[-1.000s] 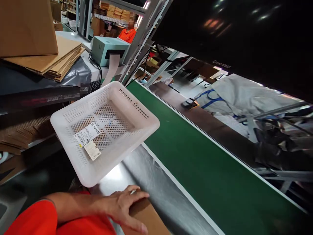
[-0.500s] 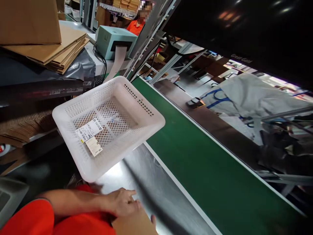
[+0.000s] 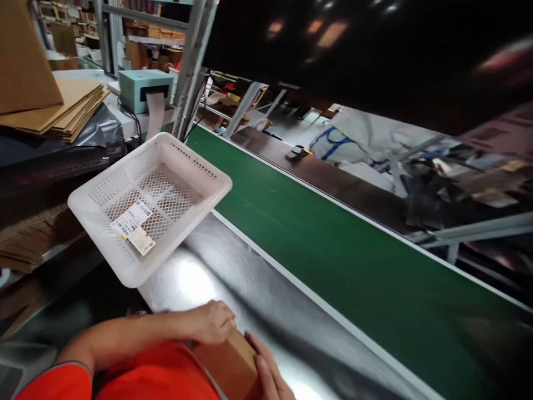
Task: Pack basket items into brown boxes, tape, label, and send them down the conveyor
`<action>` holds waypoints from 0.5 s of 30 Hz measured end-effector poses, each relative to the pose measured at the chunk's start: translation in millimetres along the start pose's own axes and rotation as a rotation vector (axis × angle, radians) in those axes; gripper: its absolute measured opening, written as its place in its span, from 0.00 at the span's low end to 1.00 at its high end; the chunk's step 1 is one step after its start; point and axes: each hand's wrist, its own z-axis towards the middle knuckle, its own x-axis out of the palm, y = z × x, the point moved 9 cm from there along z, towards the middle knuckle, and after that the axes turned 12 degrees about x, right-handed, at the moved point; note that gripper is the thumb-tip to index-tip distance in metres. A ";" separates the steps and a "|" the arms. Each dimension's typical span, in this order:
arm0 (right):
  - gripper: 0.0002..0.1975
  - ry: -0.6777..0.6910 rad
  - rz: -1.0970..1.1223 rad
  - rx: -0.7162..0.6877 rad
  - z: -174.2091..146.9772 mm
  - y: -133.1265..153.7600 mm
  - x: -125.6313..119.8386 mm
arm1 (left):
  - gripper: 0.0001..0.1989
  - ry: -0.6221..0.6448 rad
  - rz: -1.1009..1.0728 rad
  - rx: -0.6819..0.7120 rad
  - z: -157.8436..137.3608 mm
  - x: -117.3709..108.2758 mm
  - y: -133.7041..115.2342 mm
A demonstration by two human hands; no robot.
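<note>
A brown cardboard box (image 3: 231, 364) is held against my front at the bottom of the view, its lower part cut off by the frame. My left hand (image 3: 214, 322) lies with curled fingers over the box's far left corner. Along the box's right side, my right hand (image 3: 270, 371) presses with its fingers lengthwise. Up and to the left of the hands, a white plastic basket (image 3: 183, 236) rests tilted in view. Inside it lie a white printed label (image 3: 132, 218) and a smaller cream-coloured slip (image 3: 142, 240).
A metal tabletop (image 3: 233, 250) runs beside a green conveyor belt (image 3: 316, 250). A pale green label printer (image 3: 139, 89) stands at the back left, near stacked cardboard sheets (image 3: 79, 108). A large black screen (image 3: 353, 55) overhangs the top right.
The view has swung right, so the basket and printer appear further left. The box has tilted up between my hands, and more of my right hand shows on its side.
</note>
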 end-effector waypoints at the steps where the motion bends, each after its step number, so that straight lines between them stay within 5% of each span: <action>1: 0.26 -0.037 -0.025 -0.097 7.4 -2.3 2.3 | 0.20 0.039 0.075 0.072 4.3 -0.1 1.0; 6: 0.26 -0.175 -0.354 -0.600 -11.7 -21.9 46.8 | 0.26 0.285 0.396 0.174 -29.2 32.1 50.0; 10: 0.30 -0.077 -0.613 -0.664 -40.2 -53.7 75.0 | 0.25 0.337 0.560 0.172 -72.1 57.9 107.0; 12: 0.29 -0.160 -0.616 -0.568 -42.7 -71.2 47.2 | 0.25 0.298 0.589 0.192 -77.9 62.3 123.8; 15: 0.26 -0.477 -0.484 -0.209 -41.7 -114.0 -50.9 | 0.25 0.289 0.587 0.239 -72.2 66.6 130.5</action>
